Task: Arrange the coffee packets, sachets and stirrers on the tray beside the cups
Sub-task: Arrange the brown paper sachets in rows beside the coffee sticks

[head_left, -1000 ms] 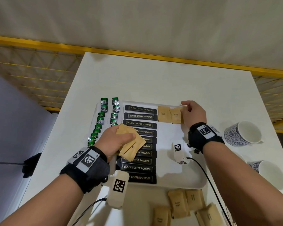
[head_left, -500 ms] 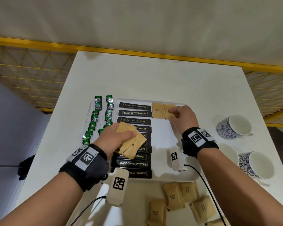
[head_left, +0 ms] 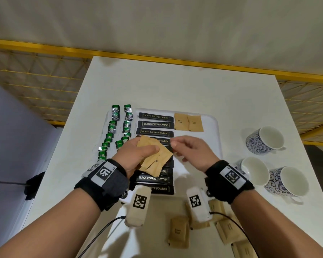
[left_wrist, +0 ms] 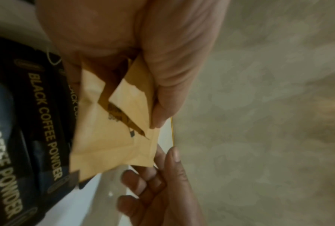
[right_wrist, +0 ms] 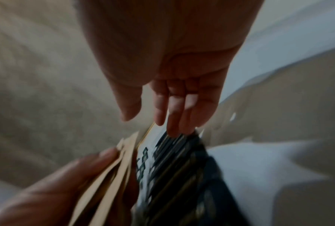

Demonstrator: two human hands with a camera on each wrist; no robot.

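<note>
A white tray (head_left: 212, 127) holds a column of black coffee powder sticks (head_left: 155, 124) and two brown sugar sachets (head_left: 188, 122) at its far right. Green tea packets (head_left: 116, 116) lie in two rows at the tray's left. My left hand (head_left: 136, 155) grips a fanned bunch of brown sachets (head_left: 155, 157) (left_wrist: 112, 134) above the black sticks. My right hand (head_left: 190, 148) hovers just right of that bunch, fingers relaxed and empty (right_wrist: 170, 107), thumb tip close to the sachets' edge. More brown sachets (head_left: 179, 231) lie on the table below the tray.
Three blue-patterned white cups (head_left: 265, 140) lie or stand on the table to the right of the tray. A yellow railing (head_left: 157, 58) runs behind the white table's far edge. Cables trail from both wrist cameras near the table's front.
My right hand left the two sachets at the tray's far right and came back toward the bunch in my left hand. The left hand kept its hold.
</note>
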